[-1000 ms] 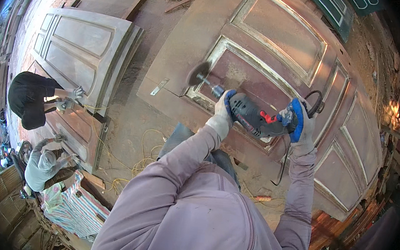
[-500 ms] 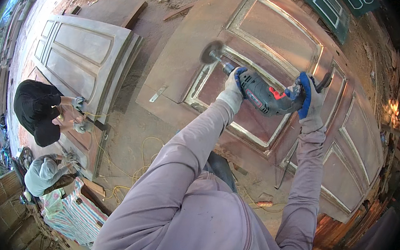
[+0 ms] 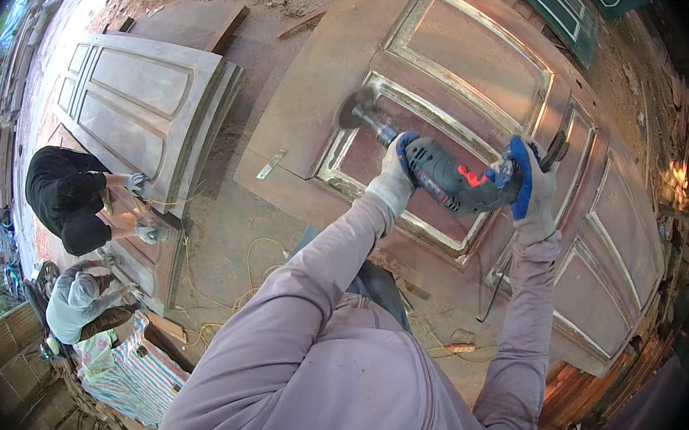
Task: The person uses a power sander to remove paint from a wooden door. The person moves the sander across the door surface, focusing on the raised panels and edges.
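Note:
A dark grey power drill (image 3: 453,178) with red trim is held in both my gloved hands above a panelled wooden door (image 3: 476,49). My left hand (image 3: 397,170) wraps round the drill's front, just behind the chuck. Around the rear handle my right hand (image 3: 527,183) is closed, in a blue and white glove. A round sanding disc (image 3: 356,108), blurred, sits on a shaft in the chuck. It is over the moulding at the left edge of a door panel; whether it touches cannot be made out. Pale, stripped-looking strips of moulding (image 3: 429,107) frame the panels.
At left, two people, one in black (image 3: 68,197) and one in grey (image 3: 80,306), bend over another door (image 3: 137,87). A yellow cord (image 3: 253,256) loops over the ground. A metal hinge plate (image 3: 272,164) lies at the door's left part. Green doors (image 3: 558,20) lie beyond.
The drill and its disc have shifted slightly left and down along the moulding. Both my hands keep their hold. At left, the person in black has moved a gloved hand a little.

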`<state>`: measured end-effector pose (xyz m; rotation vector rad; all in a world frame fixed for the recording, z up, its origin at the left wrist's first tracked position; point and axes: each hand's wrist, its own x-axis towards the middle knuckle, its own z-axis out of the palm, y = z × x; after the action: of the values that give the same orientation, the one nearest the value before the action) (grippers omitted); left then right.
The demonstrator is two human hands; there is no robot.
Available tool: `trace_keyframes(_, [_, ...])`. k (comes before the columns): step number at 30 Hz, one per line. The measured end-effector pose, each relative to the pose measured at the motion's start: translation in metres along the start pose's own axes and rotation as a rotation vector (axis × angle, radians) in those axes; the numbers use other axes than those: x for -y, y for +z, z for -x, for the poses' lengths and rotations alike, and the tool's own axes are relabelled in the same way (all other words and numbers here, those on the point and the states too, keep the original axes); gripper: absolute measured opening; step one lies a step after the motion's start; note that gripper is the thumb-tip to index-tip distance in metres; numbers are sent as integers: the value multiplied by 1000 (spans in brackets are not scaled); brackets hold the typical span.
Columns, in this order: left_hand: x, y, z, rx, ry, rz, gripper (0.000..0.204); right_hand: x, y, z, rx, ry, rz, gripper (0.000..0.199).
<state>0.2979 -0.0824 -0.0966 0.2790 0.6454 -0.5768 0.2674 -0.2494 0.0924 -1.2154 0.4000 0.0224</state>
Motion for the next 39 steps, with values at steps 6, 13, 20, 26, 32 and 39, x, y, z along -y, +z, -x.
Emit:
trace_keyframes(6, [3,-28,30,-142,-37,42,16,-13,2,13,14,104,-74,9])
trace_keyframes(13, [-4,-5,-8,-100,91,-116,15,-7,-1,-6,-74,59,-57,11])
trace_keyframes(20, [-5,-12,-1,-144,12,-51,15,-15,-4,-1,-44,53,-154,10])
trace_keyframes(26, [3,-29,14,-243,135,-115,14,-18,-5,5,82,73,-166,13])
trace_keyframes(32, [-11,-8,-35,-86,77,-138,16,-13,-9,-15,-53,-34,-83,17])
trace_keyframes(39, [-14,23,-40,-163,148,-260,26,-9,-13,-28,-181,-45,-79,12])
